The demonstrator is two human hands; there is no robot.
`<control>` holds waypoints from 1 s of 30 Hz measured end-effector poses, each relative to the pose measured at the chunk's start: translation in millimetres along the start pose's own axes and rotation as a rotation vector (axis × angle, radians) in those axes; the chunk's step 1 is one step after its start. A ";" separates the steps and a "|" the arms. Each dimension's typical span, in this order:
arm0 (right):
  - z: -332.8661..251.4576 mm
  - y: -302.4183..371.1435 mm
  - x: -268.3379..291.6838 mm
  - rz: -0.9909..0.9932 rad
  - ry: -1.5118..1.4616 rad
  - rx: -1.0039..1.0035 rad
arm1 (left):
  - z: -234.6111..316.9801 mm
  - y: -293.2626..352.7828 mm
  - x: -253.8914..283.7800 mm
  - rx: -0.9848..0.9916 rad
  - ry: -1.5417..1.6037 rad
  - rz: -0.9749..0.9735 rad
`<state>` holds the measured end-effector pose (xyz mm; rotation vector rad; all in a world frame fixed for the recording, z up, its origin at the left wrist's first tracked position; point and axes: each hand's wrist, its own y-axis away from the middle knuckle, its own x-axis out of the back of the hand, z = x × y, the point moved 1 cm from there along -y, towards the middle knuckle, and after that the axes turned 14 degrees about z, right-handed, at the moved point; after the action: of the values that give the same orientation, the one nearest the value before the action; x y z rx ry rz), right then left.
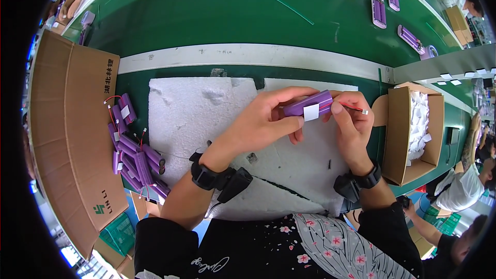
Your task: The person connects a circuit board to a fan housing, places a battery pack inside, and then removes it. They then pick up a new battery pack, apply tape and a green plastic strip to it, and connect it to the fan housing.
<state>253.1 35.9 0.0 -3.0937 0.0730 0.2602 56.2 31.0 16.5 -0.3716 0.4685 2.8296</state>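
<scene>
My left hand point(266, 119) and my right hand point(354, 126) together hold a purple battery pack point(309, 104) above a white foam sheet point(191, 119). A small white label point(311, 112) sits on the pack's near side under my left thumb. Red and black wires with a small white connector point(356, 108) stick out of the pack to the right, over my right fingers. Both wrists carry black bands with sensors.
A pile of several purple battery packs point(135, 152) with red wires lies left of the foam, beside a flat cardboard flap point(72, 124). An open cardboard box point(398, 139) of white pieces stands at right. More purple packs point(380, 13) lie on the green conveyor. Other people sit at far right.
</scene>
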 end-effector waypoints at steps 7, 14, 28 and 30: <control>-3.7 0.5 -9.5 0.169 0.098 -0.069 | -6.9 -3.4 2.8 -0.035 0.087 0.051; -1.4 1.0 -0.4 -0.245 0.469 0.058 | -10.6 -5.3 4.1 -0.072 0.178 0.093; -5.1 2.8 -8.3 -0.241 0.383 0.028 | -14.7 -6.5 3.2 -0.057 0.236 0.123; -5.3 3.1 -8.3 -0.248 0.414 0.027 | -13.5 -6.4 3.6 -0.047 0.205 0.119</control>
<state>245.7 33.0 6.5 -3.0307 -0.2909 -0.3857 57.5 33.0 1.3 -0.6683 0.4795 2.9356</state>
